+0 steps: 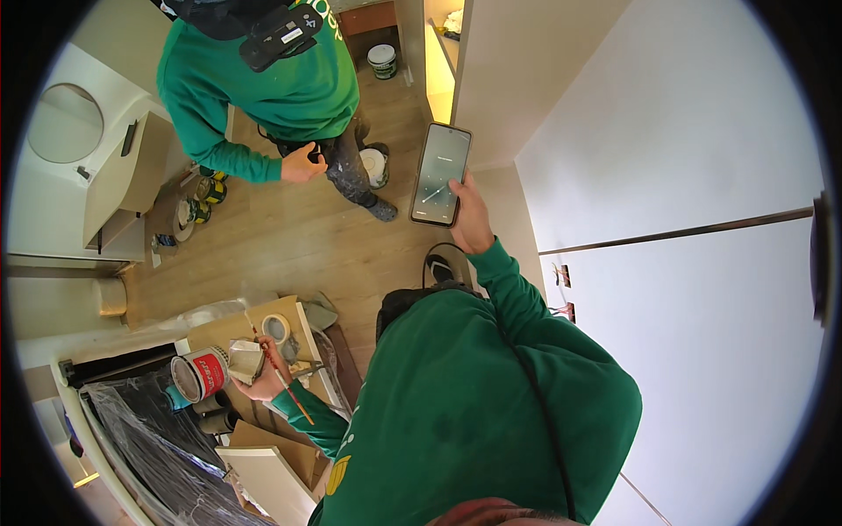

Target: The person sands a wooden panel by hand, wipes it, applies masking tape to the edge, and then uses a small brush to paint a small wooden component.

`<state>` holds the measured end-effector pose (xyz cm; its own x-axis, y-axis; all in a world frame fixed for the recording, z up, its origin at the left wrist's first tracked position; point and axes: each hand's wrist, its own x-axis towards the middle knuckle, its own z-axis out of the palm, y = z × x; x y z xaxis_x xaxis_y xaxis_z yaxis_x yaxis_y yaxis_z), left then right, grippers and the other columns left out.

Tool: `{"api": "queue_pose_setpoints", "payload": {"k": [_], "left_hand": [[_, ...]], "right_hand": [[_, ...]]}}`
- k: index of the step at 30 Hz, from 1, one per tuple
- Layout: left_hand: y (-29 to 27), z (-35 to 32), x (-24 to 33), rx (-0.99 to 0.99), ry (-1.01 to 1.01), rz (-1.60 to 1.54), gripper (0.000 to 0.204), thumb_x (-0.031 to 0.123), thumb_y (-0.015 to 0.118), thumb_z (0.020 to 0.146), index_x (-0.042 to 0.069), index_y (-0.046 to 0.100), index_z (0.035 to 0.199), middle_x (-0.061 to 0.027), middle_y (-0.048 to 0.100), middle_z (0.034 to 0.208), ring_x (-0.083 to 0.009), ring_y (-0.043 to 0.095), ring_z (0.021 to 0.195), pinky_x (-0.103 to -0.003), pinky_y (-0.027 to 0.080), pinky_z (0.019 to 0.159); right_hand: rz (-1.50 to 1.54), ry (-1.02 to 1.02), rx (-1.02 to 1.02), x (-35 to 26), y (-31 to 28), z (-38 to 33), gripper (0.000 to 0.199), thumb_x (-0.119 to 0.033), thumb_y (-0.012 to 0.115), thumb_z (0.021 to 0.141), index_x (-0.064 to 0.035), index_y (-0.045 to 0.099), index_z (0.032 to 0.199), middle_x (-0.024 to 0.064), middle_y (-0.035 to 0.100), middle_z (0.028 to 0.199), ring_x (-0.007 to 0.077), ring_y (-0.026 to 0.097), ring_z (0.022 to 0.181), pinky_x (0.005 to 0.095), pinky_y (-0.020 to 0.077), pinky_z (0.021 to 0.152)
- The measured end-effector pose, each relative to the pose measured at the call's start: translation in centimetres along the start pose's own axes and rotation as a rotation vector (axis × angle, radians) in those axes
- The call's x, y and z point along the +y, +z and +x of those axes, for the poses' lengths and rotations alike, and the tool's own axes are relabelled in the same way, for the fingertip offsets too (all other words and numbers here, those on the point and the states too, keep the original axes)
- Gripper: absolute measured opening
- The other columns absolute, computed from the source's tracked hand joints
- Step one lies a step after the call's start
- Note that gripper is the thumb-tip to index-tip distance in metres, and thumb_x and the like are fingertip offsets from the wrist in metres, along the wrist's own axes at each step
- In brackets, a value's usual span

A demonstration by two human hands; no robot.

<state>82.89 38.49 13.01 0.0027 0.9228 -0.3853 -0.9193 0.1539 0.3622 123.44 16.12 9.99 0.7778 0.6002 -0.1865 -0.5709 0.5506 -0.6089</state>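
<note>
1. Your right hand [469, 215] is raised, fingers grasping a smartphone [441, 174] upright, thumb on its lit screen.
2. Your left hand [263, 377] is low, fingers clenched around a thin paintbrush [282, 377] and a grey rag [246, 359].
3. A tilted paint can [198, 374] sits just beside that hand.
4. Another person in a green sweatshirt [263, 79] stands on the wooden floor [289, 245] beyond.

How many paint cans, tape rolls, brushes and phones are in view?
Paint cans: 3, one in the left hand at, two on the floor
Tape rolls: 1
Brushes: 1
Phones: 1, in the right hand
Total: 6
</note>
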Motion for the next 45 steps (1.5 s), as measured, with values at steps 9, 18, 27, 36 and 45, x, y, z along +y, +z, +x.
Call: {"api": "queue_pose_setpoints", "payload": {"k": [9,18,27,36,45], "left_hand": [[-1.5,0.4,0.9,0.023,0.052,0.052,0.064,0.041,0.066,0.078,0.003,0.060,0.128,-0.0181,0.060,0.128,-0.0345,0.054,0.113,-0.054,0.040,0.094],[-1.8,-1.9,3.5,-0.078,0.120,0.141,0.054,0.050,0.052,0.090,0.013,0.060,0.129,-0.0099,0.060,0.132,-0.0354,0.056,0.119,-0.059,0.043,0.099],[-6.1,-2.4,6.2,0.032,0.154,-0.032,0.052,0.049,0.055,0.089,0.014,0.060,0.127,-0.0109,0.061,0.128,-0.0348,0.058,0.115,-0.060,0.048,0.088],[-7.6,-0.5,8.7,0.081,0.162,-0.046,0.064,0.037,0.070,0.075,0.004,0.059,0.129,-0.0212,0.055,0.135,-0.0394,0.051,0.121,-0.058,0.041,0.094],[-2.3,-2.6,7.1,0.075,0.204,0.035,0.091,0.035,0.063,0.077,-0.010,0.029,0.149,-0.0376,0.026,0.156,-0.0405,0.041,0.135,-0.048,0.036,0.094]], "right_hand": [[-0.480,-0.117,-0.100,1.0,-0.5,0.3,0.065,-0.010,0.065,0.092,-0.0037,0.033,0.149,0.0064,0.053,0.132,0.0169,0.052,0.122,0.0317,0.0415,0.104],[-0.121,0.012,-0.068,0.3,-5.3,0.0,0.037,-0.024,0.054,0.101,-0.0072,0.054,0.134,0.0067,0.061,0.128,0.0217,0.057,0.119,0.0393,0.0448,0.105],[-0.173,-0.010,-0.119,0.6,-1.3,0.5,0.052,-0.013,0.059,0.091,-0.0047,0.045,0.141,0.0068,0.053,0.136,0.0217,0.048,0.127,0.0360,0.0362,0.112],[-0.306,-0.145,-0.239,-0.2,3.4,0.5,0.065,-0.013,0.049,0.090,-0.0013,0.030,0.151,0.0115,0.047,0.145,0.0236,0.046,0.133,0.0378,0.0352,0.114],[-0.302,-0.130,-0.232,-2.8,4.7,-2.2,0.065,-0.011,0.048,0.091,-0.0013,0.028,0.152,0.0104,0.046,0.146,0.0210,0.046,0.133,0.0358,0.0369,0.112]]}}
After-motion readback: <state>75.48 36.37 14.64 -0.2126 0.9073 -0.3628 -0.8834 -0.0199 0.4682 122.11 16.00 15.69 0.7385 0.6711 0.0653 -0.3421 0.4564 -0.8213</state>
